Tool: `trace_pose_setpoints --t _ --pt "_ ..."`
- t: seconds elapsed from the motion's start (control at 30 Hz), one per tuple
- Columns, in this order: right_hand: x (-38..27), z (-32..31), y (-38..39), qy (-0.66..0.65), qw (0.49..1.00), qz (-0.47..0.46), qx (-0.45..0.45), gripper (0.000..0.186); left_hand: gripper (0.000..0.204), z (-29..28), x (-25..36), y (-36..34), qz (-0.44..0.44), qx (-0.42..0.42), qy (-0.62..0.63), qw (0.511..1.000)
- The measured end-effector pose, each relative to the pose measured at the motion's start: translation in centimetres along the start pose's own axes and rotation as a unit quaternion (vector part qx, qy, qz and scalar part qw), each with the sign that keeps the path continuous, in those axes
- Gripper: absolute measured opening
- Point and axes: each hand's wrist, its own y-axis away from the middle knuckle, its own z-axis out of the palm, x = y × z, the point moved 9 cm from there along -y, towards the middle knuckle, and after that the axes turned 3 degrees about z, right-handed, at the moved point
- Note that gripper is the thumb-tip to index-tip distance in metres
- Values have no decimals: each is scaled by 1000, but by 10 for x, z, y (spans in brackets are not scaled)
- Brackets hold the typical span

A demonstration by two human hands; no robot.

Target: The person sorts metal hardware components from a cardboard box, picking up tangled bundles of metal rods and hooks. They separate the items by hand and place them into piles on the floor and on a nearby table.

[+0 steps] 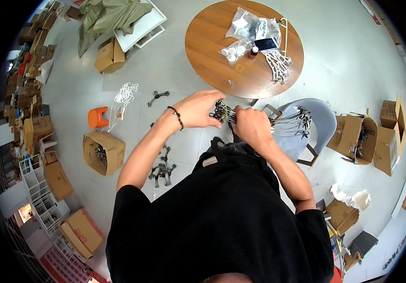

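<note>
In front of my body I hold a bundle of metal clip hangers [291, 125] with black clips at both ends. My right hand [252, 125] is wrapped round the middle of the bundle in a fist. On its left, my left hand [199, 109] curls round the clips at the near-left end, thumb below and fingers above. The far end of the bundle fans out to the right, over a grey chair [323, 120]. Several dark clip hangers [163, 172] lie on the floor to the left of my body.
Beyond my hands stands a round wooden table [207, 47] with white hangers [278, 66], plastic bags [245, 26], a phone [265, 44] and a small bottle [253, 52]. Cardboard boxes [113, 153] stand left and right. An orange stool [98, 117] sits near white hangers on the floor.
</note>
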Motion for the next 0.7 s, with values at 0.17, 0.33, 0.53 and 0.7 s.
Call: trace_pose_setpoints --t 0.17,0.33,0.53,0.7 --pt "-35 8 27 -17 998 -58 -28 20 65 16 -20 51 -39 -91 153 983" --pt "-56 16 31 -249 967 -37 -37 22 39 77 -34 112 -47 -37 424 904" --pt "-82 74 15 -305 947 2 -103 24 43 106 4 165 -96 95 511 849" --pt "-128 98 26 -207 971 -66 -98 25 48 60 -4 192 -93 343 507 786"
